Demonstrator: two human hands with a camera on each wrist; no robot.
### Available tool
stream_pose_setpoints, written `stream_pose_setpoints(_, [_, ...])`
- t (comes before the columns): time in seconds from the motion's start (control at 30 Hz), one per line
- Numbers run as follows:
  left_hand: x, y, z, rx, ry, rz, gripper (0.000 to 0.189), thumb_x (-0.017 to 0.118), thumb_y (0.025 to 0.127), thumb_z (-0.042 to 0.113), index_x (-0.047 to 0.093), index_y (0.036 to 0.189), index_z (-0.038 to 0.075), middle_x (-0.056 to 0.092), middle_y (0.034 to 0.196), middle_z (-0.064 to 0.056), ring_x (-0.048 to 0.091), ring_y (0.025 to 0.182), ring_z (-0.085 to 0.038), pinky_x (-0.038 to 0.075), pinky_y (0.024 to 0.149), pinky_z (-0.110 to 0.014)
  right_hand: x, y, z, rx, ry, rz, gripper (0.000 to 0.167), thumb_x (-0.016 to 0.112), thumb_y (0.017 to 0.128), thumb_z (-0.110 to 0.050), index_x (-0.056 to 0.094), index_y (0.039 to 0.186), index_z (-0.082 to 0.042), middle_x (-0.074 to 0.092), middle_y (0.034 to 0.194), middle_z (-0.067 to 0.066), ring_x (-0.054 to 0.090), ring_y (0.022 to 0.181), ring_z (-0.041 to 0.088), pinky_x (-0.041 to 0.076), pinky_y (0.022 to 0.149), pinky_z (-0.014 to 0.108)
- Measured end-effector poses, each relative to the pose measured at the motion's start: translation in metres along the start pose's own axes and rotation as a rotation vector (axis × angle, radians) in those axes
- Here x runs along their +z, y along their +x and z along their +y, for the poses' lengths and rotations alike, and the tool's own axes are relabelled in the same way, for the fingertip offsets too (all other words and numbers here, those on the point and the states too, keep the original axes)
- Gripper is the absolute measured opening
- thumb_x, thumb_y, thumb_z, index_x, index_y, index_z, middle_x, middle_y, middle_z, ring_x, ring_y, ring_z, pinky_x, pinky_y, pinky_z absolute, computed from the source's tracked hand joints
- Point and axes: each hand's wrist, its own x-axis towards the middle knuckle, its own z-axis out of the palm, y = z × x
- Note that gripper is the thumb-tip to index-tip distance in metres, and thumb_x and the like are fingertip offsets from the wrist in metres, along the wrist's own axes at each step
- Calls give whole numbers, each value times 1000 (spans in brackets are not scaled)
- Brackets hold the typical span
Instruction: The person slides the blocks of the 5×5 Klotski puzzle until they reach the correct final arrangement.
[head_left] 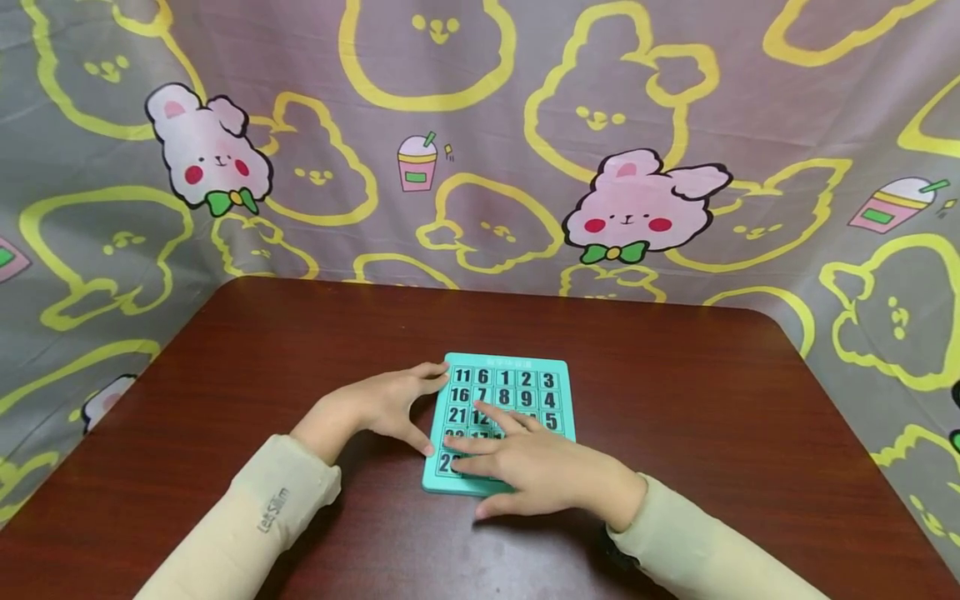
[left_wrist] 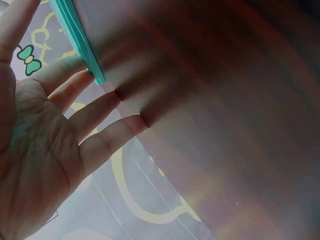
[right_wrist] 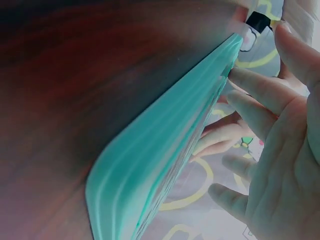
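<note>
Teal plastic makes up the number board (head_left: 498, 362), which lies flat on the reddish-brown desk (head_left: 337, 333), near the middle of the head view and slightly askew. Its black-printed number tiles (head_left: 504, 378) run 11, 6, 1, 2, 3 along the far row, then 16, 7, 8, 9, 4 in the row below. The next row begins with 21 and 12 and ends with 5; fingers hide part of it, and most of the 2 nearest rows is covered too.

The left hand (head_left: 382, 404) is spread wide at the board's left side, its thumb tip at the side edge lower down and its fingertips by the far left corner. In the left wrist view, 2 fingertips meet the teal edge, while the other 2 reach past the corner.

The right hand (head_left: 542, 471) is wide as well, fingers extended and fanned over the lower tiles, with its thumb beyond the near edge. Whether those fingertips press the tiles, I cannot tell.

Pale fabric covers both forearms: the left sleeve (head_left: 240, 517) bears dark lettering, and the right sleeve (head_left: 697, 537) is plain on top. Behind the desk hangs a cloth (head_left: 487, 142) printed with yellow outlines, bow-tied rabbit heads (head_left: 637, 212) and pink drink cups (head_left: 417, 173).
</note>
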Motion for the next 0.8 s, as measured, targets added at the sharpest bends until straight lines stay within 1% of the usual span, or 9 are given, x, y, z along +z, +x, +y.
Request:
stream_pose_setpoints(0.13, [-2, -1, 0, 2, 3, 3, 108, 86, 73, 46, 29, 156, 8, 15, 168, -4, 27, 151, -29, 35, 116, -50, -1, -3, 0, 5, -5, 0, 57, 54, 95, -58, 50, 146, -34, 28, 163, -14, 6, 154, 39, 28, 111, 70])
stream_pose_setpoints(0.3, [-2, -2, -1, -5, -2, 3, 108, 86, 73, 47, 29, 157, 8, 15, 168, -5, 26, 151, -30, 34, 116, -50, -1, -6, 1, 18, 29, -16, 56, 53, 96, -57, 49, 147, -36, 27, 163, -13, 4, 155, 39, 25, 112, 70])
stream_pose_setpoints(0.4, [-1, -2, -1, 1, -5, 3, 109, 86, 73, 47, 29, 157, 8, 15, 168, -5, 26, 151, -30, 34, 116, -50, -1, -8, 2, 22, 44, -18, 55, 53, 96, -57, 49, 147, -36, 27, 163, -12, 3, 154, 41, 26, 111, 71])
stream_pose_setpoints(0.5, [0, -1, -2, -1, -4, 5, 109, 86, 73, 47, 29, 157, 8, 16, 168, -5, 26, 151, -29, 34, 116, -49, -1, -13, 3, 28, 51, -4, 54, 54, 96, -56, 51, 145, -35, 29, 163, -11, 3, 154, 43, 26, 109, 73])
stream_pose_setpoints(0.63, [0, 0, -1, -1, -1, 6, 109, 87, 73, 47, 29, 157, 8, 15, 168, -5, 26, 151, -28, 35, 116, -48, 0, -22, 5, 37, 39, 22, 53, 55, 95, -56, 54, 144, -35, 31, 163, -9, 7, 153, 45, 28, 107, 74])
stream_pose_setpoints(0.8, [1, 0, 0, 2, -3, 5, 109, 87, 72, 47, 29, 157, 8, 15, 168, -3, 25, 151, -28, 36, 115, -48, 1, -31, 8, 50, 35, 29, 53, 56, 95, -57, 53, 144, -36, 34, 162, -7, 10, 152, 45, 28, 107, 75])
